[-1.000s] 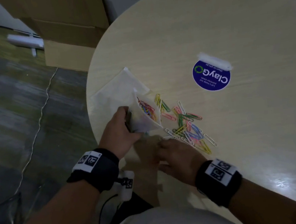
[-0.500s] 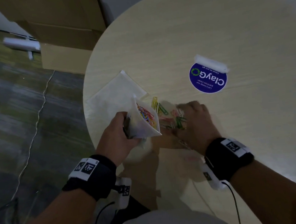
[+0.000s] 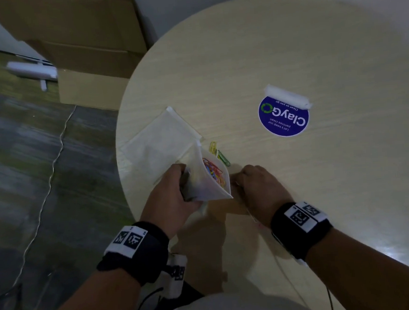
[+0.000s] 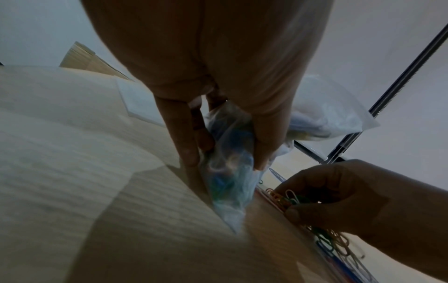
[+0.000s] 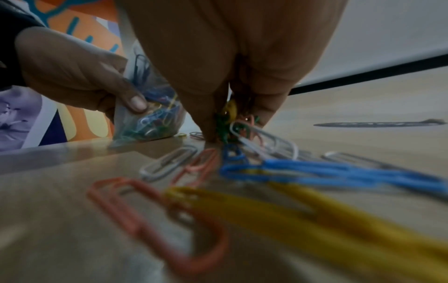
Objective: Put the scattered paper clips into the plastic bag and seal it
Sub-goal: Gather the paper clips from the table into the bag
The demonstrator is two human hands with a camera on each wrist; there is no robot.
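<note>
1. Plastic first: your left hand (image 3: 174,193) grips the plastic bag (image 3: 210,178) by its lower body, fingers and thumb curled round it, mouth tipped up and open toward your right, its bottom corner touching the table (image 3: 288,52) near the front edge.
2. Half a second ago your right hand (image 3: 259,187) was further out over the loose paper clips (image 5: 242,172); now it has drawn in just beside the bag. Its fingertips (image 5: 208,122) are together, pinching a small bunch of green, yellow and pink clips.
3. I judge that as a fresh batch gathered and about to go into the mouth; sealing is not yet near.
4. Many clips lie on the table under your right wrist. A yellow and green pair (image 3: 219,153) sits just beyond the bag.
5. From the head view your right hand hides its pinch and most of the pile, so a count is impossible. The bag's seal strip is hard to make out, and the nearest clips are blurred.
</note>
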